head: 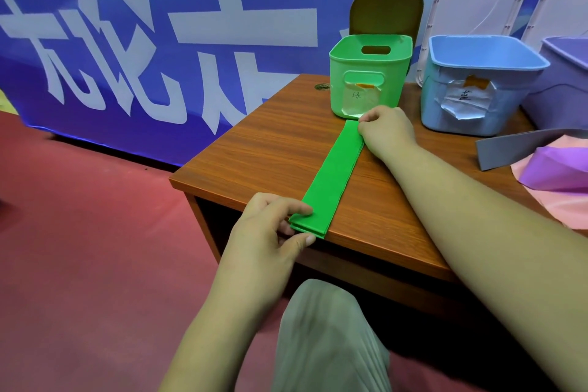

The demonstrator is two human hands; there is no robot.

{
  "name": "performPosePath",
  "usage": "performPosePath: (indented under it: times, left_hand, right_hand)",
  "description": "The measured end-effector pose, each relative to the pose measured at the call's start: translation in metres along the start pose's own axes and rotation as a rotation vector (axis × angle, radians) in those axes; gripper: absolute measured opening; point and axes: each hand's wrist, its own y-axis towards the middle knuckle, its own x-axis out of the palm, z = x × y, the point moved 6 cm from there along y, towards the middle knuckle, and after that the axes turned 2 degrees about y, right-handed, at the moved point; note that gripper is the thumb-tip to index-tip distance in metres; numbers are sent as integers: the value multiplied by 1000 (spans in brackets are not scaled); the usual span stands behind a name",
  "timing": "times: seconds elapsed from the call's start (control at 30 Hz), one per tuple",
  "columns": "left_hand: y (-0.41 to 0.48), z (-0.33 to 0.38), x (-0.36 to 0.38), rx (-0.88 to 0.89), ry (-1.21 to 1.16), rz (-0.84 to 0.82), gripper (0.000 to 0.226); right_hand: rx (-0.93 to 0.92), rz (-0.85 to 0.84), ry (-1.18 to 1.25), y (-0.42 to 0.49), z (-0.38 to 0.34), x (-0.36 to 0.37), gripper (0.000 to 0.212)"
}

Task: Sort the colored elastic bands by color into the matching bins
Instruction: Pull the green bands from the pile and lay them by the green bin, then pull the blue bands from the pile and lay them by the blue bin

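A long green elastic band [331, 175], folded flat in layers, lies stretched across the wooden table [276, 149]. My left hand [270, 226] pinches its near end at the table's front edge. My right hand [386, 129] pinches its far end, just in front of the green bin [370, 79]. To the right of the green bin stand a blue bin [477, 86] and a purple bin [563, 83]. A grey band [521, 146], a purple band [556, 169] and a pink band [560, 204] lie piled at the right edge.
Bin lids [477, 3] lean against the blue banner wall [159, 41] behind the bins. Both near bins carry taped paper labels. My knee [327, 337] is below the table's front edge, over a red floor [79, 248].
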Motion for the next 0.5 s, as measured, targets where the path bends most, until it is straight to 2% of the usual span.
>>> performPosePath:
  times: [0.17, 0.27, 0.37, 0.5]
  left_hand:
    - [3, 7, -5, 13, 158, -49, 52]
    - [7, 19, -10, 22, 157, -48, 51]
    - [16, 44, -9, 66, 113, -2, 35]
    - [34, 92, 18, 162, 47, 0, 10]
  right_hand:
    - [-36, -89, 6, -11, -4, -11, 15]
    - [-60, -141, 3, -21, -2, -32, 16]
    - [-69, -196, 62, -37, 2, -67, 13]
    - [-94, -161, 110, -53, 12, -130, 15]
